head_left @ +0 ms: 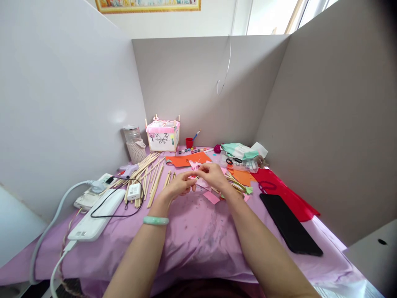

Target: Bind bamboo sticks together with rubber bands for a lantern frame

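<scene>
Both hands meet over the middle of the purple-covered table. My left hand [181, 184], with a green bangle [155, 220] on its wrist, has its fingers curled and its fingertips pinched. My right hand [212, 175] is closed too, thumb and forefinger touching the left fingertips. Whatever small piece lies between them is too small to name. Pink paper strips [194, 165] show just behind the fingers, and a pink paper piece [211, 197] lies below the right hand. An orange sheet [186, 159] is behind the left hand.
Wooden sticks [156, 184], a white power bank [96, 215] and cables lie left. A decorated box lantern [163, 135], jar [135, 145] and red cup [189, 143] stand behind. Right are red cloth [285, 194], a black phone [290, 223] and scissors [233, 161]. Grey panels enclose the table.
</scene>
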Demonstrator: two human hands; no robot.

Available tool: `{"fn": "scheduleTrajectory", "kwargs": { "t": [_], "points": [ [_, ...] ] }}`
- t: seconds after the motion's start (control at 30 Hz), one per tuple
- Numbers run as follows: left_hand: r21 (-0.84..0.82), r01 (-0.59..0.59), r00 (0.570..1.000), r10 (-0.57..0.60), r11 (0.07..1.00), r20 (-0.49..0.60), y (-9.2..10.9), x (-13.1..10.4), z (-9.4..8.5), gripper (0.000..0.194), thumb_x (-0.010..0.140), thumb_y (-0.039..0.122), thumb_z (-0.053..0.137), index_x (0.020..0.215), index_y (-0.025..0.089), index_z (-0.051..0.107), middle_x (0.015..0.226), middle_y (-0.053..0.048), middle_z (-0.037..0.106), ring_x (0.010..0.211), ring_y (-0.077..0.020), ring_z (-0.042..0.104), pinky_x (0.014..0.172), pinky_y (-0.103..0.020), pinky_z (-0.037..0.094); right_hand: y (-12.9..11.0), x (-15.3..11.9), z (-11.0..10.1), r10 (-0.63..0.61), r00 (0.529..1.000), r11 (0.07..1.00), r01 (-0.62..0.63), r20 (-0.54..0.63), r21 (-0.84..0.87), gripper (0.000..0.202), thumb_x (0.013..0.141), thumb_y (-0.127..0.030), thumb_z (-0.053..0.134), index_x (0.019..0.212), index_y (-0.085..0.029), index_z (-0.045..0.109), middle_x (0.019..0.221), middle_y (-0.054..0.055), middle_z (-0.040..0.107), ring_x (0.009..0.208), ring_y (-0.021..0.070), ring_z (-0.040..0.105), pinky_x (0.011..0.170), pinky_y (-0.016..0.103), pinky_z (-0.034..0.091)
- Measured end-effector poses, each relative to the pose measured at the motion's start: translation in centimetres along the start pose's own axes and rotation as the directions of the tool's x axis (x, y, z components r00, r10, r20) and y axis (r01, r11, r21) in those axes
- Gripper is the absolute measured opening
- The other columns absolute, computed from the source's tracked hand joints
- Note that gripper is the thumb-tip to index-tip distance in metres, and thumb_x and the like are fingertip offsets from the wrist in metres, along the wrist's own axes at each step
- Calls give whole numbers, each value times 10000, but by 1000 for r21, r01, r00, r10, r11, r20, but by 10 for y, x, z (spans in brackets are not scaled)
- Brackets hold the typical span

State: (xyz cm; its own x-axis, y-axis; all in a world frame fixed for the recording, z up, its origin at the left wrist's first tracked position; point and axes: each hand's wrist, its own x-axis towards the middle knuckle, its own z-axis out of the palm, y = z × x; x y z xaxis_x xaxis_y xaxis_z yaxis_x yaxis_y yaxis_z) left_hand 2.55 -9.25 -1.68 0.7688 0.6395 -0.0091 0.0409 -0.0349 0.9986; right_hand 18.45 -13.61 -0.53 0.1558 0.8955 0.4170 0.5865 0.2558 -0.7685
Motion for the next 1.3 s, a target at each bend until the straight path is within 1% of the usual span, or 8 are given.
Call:
{"fn": "scheduleTrajectory", "kwargs": {
  "t": [0.1,0.2,0.33,0.47,0.63,0.93,1.1,1.3],
  "points": [
    [-20,-5,989,2,1000,-145,-6,6,2,314,756,265,585,1055,168,594,546,36,517,326,-26,293,337,-152,145,-1,-5,15,-246,967,938,219,-68,-269,156,800,-268,562,671,-193,609,682,30,616,653,152,531,621,274,353],
    [-142,-70,969,34,987,-246,-7,10,0,305,734,230,597,1030,160,576,551,50,493,326,-19,279,340,-150,127,-2,-10,24,-310,949,924,286,-57,-254,132,835,-238,516,743,-201,602,762,48,645,707,162,563,663,274,385],
    [-340,-191,972,130,921,-196,-1,7,-4,331,722,304,669,988,151,545,615,46,507,341,0,256,344,-152,124,0,-7,27,-183,969,975,200,-167,93,124,838,-322,528,881,-212,565,825,35,649,673,149,579,597,258,425],
    [-423,-230,972,183,877,-148,3,4,-4,343,731,327,682,983,166,512,624,47,521,342,1,257,342,-148,128,0,-1,26,-1,976,868,109,-218,485,245,782,-372,591,950,-216,503,774,-1,648,466,101,512,457,241,407],
    [-478,-307,950,239,823,-199,1,4,-7,317,756,314,665,989,198,485,631,52,534,352,-5,290,344,-135,149,-6,0,21,102,964,783,75,-246,617,274,723,-381,641,887,-193,530,683,-29,623,420,69,459,418,210,375],
    [-358,-273,958,222,893,-180,-1,9,10,295,758,401,648,835,170,482,631,19,587,339,-28,351,320,-153,230,-2,2,23,64,984,850,34,-166,526,297,721,-438,646,810,-155,657,644,-24,572,516,82,437,496,217,364],
    [-170,-369,913,323,914,-249,-1,12,19,275,775,392,631,759,127,555,685,-10,602,487,-69,523,497,-215,445,-6,0,18,62,982,844,43,-176,535,274,728,-430,645,712,-159,613,567,-43,504,525,90,431,524,222,364],
    [-157,-451,865,387,879,-320,2,11,22,292,743,404,662,829,129,610,667,-6,616,566,-108,582,606,-270,499,-6,1,16,-86,976,856,176,-202,485,225,748,-394,633,753,-173,597,691,-16,546,632,113,487,602,235,408]
  ]
}}
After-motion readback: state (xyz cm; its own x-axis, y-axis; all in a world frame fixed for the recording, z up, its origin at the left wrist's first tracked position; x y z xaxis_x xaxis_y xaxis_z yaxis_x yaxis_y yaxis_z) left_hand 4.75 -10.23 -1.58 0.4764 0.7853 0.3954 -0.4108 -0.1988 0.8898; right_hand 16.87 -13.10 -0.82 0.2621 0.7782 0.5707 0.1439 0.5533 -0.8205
